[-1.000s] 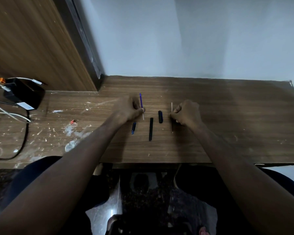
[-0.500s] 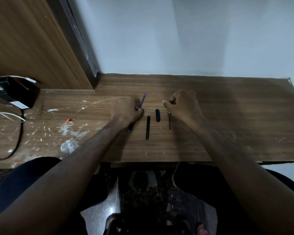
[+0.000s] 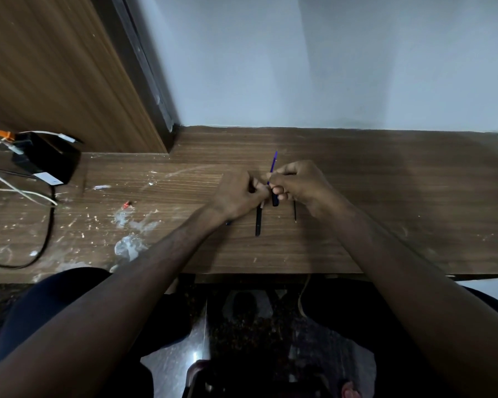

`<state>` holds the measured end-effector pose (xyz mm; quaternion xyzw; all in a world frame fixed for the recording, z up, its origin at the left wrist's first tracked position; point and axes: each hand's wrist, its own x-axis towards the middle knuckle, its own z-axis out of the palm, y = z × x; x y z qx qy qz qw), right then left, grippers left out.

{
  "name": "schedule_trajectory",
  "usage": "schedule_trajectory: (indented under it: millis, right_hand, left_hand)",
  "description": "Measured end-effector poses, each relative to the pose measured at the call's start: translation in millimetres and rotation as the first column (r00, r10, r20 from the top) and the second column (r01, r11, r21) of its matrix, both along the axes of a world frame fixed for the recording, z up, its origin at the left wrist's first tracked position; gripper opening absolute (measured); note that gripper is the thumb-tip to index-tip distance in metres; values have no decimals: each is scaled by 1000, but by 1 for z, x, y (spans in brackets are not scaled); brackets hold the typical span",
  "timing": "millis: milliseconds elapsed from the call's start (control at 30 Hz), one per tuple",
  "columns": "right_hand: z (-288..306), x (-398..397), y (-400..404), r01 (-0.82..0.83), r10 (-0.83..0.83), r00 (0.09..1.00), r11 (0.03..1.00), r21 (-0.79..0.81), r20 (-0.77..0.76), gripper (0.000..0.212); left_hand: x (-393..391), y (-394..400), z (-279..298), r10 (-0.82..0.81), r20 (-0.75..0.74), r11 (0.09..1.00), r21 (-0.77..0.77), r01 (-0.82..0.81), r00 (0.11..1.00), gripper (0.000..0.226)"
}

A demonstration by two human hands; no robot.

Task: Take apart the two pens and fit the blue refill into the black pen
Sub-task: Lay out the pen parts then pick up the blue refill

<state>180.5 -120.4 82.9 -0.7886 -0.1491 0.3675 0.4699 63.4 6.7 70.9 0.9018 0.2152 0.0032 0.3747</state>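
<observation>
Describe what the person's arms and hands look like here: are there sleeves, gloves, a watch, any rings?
Both forearms are bare all the way down into the frame, with no sleeve showing. The left hand and right hand wear no gloves, and no watch or bracelet shows at either wrist. Rings cannot be ruled out, since the fingers are curled and small in the picture.

The right part of the surface point(image 3: 414, 202) lies bare and open to approach. At centre, both hands, the black barrel point(image 3: 258, 222) and thin refill point(image 3: 294, 211) crowd together. Left, a black adapter point(image 3: 45, 160), cables point(image 3: 18, 191) and wooden panel point(image 3: 55, 67) block passage.
</observation>
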Motion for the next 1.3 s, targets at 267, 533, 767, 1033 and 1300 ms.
schedule_trajectory:
  millis: [267,533,767,1033,1300]
  right_hand:
    - [8,17,-10,98,-96,972,995,3,216,16]
    - [10,13,-8,80,-81,973,997,15,216,12]
    - [23,14,-11,106,-117,981,991,80,152,13]
    - [37,2,7,92,-103,994,968,232,34,15]
    - [40,-15,15,137,-139,990,941,309,-16,13]
  left_hand:
    - [-5,5,-13,31,-166,962,271,16,986,36]
    - [1,-14,-28,110,-180,944,326,-46,978,33]
    - [-5,6,4,29,-124,975,223,0,992,20]
    - [-62,36,49,103,27,975,196,-106,994,14]
    - [-77,28,30,177,151,981,51,-187,973,13]
